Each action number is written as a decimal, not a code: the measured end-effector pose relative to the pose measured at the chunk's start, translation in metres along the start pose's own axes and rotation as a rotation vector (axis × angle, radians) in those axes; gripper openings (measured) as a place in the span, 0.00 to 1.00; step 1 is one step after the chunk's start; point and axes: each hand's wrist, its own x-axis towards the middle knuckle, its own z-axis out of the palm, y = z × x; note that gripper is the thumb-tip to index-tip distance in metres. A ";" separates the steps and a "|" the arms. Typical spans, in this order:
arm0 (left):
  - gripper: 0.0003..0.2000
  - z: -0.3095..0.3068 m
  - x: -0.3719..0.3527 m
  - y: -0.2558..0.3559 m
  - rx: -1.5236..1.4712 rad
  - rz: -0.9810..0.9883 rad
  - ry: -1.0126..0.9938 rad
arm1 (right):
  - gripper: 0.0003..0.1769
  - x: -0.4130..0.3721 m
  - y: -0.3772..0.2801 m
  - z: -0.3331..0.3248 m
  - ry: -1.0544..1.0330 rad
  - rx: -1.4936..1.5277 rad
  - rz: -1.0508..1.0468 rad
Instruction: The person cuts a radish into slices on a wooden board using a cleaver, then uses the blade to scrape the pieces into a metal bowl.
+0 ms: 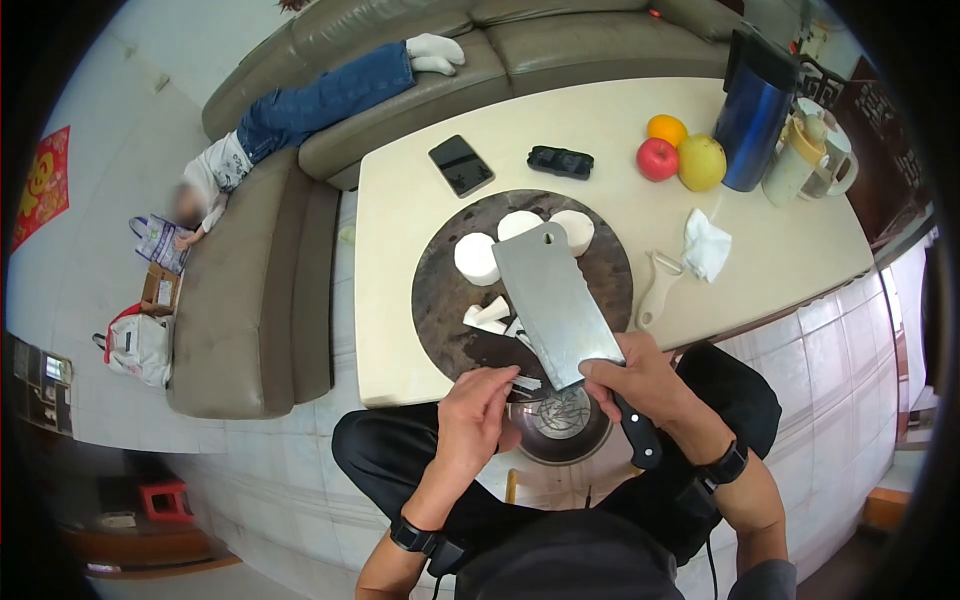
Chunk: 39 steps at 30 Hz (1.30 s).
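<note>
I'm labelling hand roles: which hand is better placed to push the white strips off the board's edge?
Probably the left hand: its fingertips are at the white strips near the edge of the round board, while the right hand grips the cleaver.

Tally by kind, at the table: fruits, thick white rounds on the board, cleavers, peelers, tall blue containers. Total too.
Fruits: 3
Thick white rounds: 3
Cleaver: 1, in the right hand
Peeler: 1
Tall blue container: 1
Total: 9
</note>
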 end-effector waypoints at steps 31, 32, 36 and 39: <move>0.15 0.023 -0.013 0.002 0.325 0.469 -0.120 | 0.12 -0.010 0.027 -0.020 0.090 0.013 -0.134; 0.15 0.025 -0.016 0.002 0.324 0.469 -0.125 | 0.12 -0.010 0.028 -0.021 0.081 0.018 -0.138; 0.15 0.035 -0.028 0.002 0.278 0.457 -0.156 | 0.13 -0.012 0.027 -0.021 0.061 0.039 -0.124; 0.14 0.045 -0.035 0.000 0.238 0.347 -0.192 | 0.12 -0.013 0.025 -0.022 0.058 0.048 -0.145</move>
